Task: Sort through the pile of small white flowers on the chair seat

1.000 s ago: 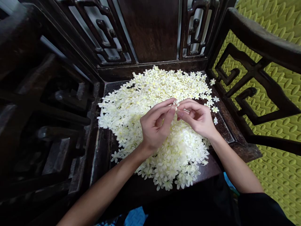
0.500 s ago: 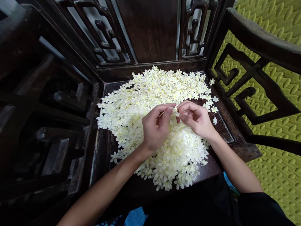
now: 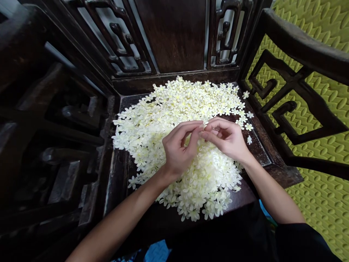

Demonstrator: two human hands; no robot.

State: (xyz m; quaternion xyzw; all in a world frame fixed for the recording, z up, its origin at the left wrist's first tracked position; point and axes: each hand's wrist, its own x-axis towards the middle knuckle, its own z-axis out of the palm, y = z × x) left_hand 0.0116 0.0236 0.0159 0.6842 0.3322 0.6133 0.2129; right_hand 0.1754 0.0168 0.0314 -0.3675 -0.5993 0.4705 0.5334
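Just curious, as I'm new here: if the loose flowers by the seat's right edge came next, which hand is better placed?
Likely the right hand: it is nearer the loose flowers, while the left hand sits farther off. Both meet at a small white flower.

A dark wooden chair (image 3: 286, 176) fills most of the view. Its backrest has a plain, upright panel (image 3: 173, 36) in the middle, with carved openwork (image 3: 117, 31) on either side; something pale shows through the gaps. The right armrest (image 3: 308, 42) curves forward above an angular, hooked lattice (image 3: 296, 82). The left armrest (image 3: 71, 134) lies in deep shadow, its details hard to make out. Beyond the right side spreads a yellow-green mat (image 3: 313, 203) with a raised, leaf-like pattern. A bright blue patch (image 3: 156, 251) shows at the bottom edge.
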